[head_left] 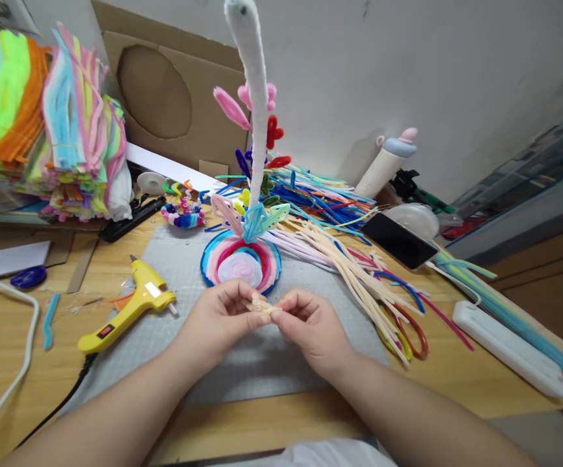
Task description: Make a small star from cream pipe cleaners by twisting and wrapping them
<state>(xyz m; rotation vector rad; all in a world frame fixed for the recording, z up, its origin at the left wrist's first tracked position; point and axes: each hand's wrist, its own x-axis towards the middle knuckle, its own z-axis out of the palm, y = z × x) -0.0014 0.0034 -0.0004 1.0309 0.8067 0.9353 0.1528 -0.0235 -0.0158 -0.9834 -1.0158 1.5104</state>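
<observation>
Backdrop: pale wall [383,65], cardboard sheet [203,78] leaning on it behind the work.
Surface: wood table [281,421], grey mat [262,373] stopping short of its near edge.
Workpiece: small cream fuzzy piece [261,305], held over the mat between its near edge and the coiled disc [207,259]; exact shape too small to tell.
Left grip: left hand [216,318] pinching the piece, thumb against index, practically no gap beyond its thickness.
Right grip: right hand [313,327] pinching the piece's right end, thumb and index nearly closed, fingertips right beside the left thumb.
Technique: my read, fine shaping by fingertip. Left should anchor, right should make small bends or turns; pinch near the bend, light force so the pile doesn't flatten. Tuck any wire end inward. Wrists low for steadiness.
Stock: cream stems [354,272] fanned across the mat's right edge.
Standing part: white stem [258,97] rising behind the disc, near the mat's far edge; elbow room ok, avoid knocking it.
Hazard: yellow glue gun [138,305] across the mat's left edge, close to left forearm. Can't tell if hot; treat as hot.
</observation>
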